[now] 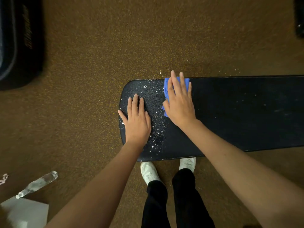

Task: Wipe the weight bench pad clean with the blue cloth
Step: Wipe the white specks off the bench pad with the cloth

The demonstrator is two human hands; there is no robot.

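Clear bottle (37, 184) lies lower left, contents unclear. Right hand (179, 102), fingers flat, presses blue cloth (167, 89) on bench pad (238, 112), frame centre. Left hand (137, 120), fingers spread, flat on pad's speckled end.

The place looked like a gym or home workout room. A long black padded bench (230, 112) ran across the middle from centre to right, its textured vinyl pad of the kind used for lifting weights. Under it lay a brown speckled floor (98, 55), flecked like rubber gym matting. At far left stood the dark base of some large machine (18, 41), with lettering too blurred to read; another dark object (299, 17) sat at the far right edge. Near left, a clear plastic bottle (37, 184) lay on the floor. The person wore white trainers (148, 171) and black trousers.
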